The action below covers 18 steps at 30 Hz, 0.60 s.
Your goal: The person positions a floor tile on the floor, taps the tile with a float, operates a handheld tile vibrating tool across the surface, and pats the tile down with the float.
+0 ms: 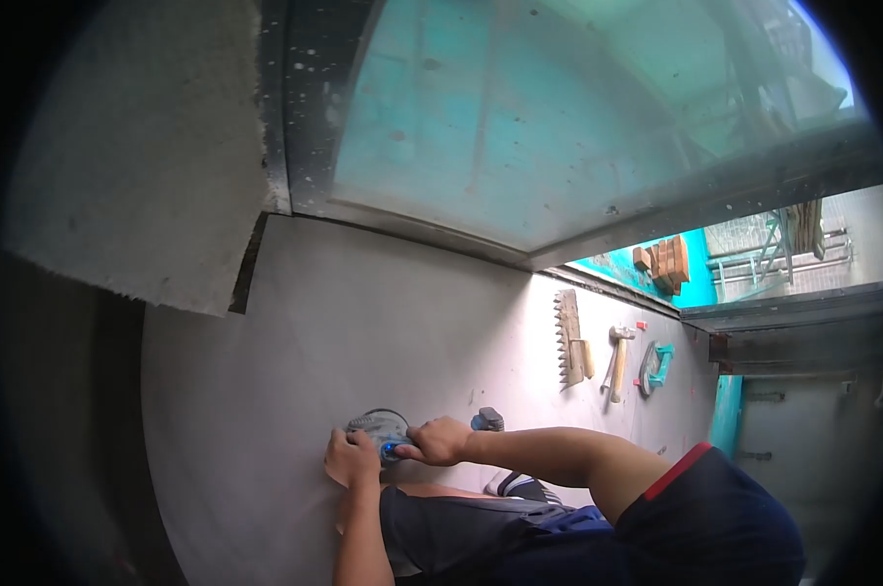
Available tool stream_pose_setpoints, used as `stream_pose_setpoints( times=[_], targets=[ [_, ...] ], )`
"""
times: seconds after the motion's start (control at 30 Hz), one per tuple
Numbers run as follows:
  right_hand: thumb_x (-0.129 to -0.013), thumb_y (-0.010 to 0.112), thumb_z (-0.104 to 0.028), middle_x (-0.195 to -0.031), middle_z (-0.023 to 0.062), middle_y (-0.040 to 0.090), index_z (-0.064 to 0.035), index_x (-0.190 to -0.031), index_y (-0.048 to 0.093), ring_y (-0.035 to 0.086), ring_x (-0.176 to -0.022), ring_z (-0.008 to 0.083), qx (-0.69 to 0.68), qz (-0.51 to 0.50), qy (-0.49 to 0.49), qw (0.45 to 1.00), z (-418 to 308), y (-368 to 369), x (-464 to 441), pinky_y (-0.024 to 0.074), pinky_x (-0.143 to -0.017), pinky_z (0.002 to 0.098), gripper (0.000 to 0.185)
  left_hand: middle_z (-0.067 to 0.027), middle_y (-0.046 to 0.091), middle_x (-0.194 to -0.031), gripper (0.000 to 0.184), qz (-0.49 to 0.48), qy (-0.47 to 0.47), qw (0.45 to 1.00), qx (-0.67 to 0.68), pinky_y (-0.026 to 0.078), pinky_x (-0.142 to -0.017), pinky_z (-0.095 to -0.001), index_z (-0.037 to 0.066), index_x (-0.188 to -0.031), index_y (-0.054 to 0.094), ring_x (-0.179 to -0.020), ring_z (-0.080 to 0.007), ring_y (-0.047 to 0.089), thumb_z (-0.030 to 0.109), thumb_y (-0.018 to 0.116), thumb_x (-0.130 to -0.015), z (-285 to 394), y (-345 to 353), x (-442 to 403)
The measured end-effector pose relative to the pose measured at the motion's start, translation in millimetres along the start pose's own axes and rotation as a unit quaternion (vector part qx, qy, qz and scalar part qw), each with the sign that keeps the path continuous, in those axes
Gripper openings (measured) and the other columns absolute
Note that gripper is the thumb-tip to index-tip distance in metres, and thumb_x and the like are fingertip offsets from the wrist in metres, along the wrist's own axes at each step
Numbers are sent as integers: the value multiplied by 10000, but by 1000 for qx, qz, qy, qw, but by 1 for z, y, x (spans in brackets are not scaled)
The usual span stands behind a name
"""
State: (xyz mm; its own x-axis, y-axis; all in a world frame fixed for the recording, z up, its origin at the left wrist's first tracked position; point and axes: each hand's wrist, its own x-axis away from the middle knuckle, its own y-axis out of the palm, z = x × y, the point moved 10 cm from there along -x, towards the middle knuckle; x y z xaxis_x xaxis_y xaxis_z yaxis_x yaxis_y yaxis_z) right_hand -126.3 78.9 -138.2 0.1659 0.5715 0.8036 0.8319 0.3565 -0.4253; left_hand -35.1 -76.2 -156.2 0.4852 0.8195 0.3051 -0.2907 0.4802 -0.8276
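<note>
Power tool (377, 426), round and grey, sits on a broad grey floor (295, 342) between the fingers of both hands, the left hand (350, 459) clasping its left side, the right hand (441, 441) wrapped on its right. Well right of the fingers and farther ahead lie a notched trowel (569, 339), a hammer (617, 365) and a teal-handled tool (659, 367). Beside the right thumb glows a tiny blue light (389, 447).

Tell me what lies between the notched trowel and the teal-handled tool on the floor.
In the head view, a wooden-handled hammer lies between the notched trowel and the teal-handled tool; a small red piece sits near its head.
</note>
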Motion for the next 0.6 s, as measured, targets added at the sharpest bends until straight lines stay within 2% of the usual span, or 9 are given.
stream_pose_setpoints(
  times=[0.07, 0.17, 0.47, 0.57, 0.6],
  targets=[
    [-993, 349, -640, -976, 256, 694, -12, -1062, 644, 654, -985, 441, 4, -22, 10, 1000, 4, 0, 4, 499, -884, 514, 697, -233, 658, -773, 243, 1, 9, 1000, -5, 494, -663, -544, 3, -733, 562, -720, -455, 639, 219, 487, -813, 3, 1, 6],
    [-990, 356, -640, -889, 238, 694, -18, -1043, 628, 665, -906, 445, 10, -5, -9, 1000, 28, 5, 7, 512, -834, 522, 681, -243, 653, -772, 245, 1, 19, 1000, 5, 491, -664, -547, -1, -734, 561, -721, -463, 635, 217, 484, -815, 15, 18, 18],
    [-972, 347, -681, -912, 247, 692, -12, -1068, 609, 661, -909, 455, 1, -9, -19, 1000, 52, 5, 13, 513, -830, 526, 725, -256, 665, -797, 267, -39, -7, 999, 6, 500, -681, -545, 2, -769, 601, -734, -470, 641, 243, 497, -814, 30, 32, 29],
    [-968, 347, -689, -912, 254, 689, -10, -1087, 601, 659, -926, 457, 12, -29, 2, 1000, 51, 3, 12, 510, -836, 527, 735, -246, 676, -805, 258, -98, -28, 995, -22, 511, -682, -533, 18, -781, 618, -744, -459, 653, 252, 512, -809, 28, 43, 18],
    [-967, 350, -690, -919, 265, 688, -8, -1068, 609, 660, -935, 456, 10, -6, 7, 1000, 44, -8, 8, 507, -837, 530, 737, -241, 681, -809, 256, -74, -5, 997, -23, 518, -693, -529, 23, -784, 622, -755, -452, 660, 255, 516, -809, 32, 38, 3]
  ],
)
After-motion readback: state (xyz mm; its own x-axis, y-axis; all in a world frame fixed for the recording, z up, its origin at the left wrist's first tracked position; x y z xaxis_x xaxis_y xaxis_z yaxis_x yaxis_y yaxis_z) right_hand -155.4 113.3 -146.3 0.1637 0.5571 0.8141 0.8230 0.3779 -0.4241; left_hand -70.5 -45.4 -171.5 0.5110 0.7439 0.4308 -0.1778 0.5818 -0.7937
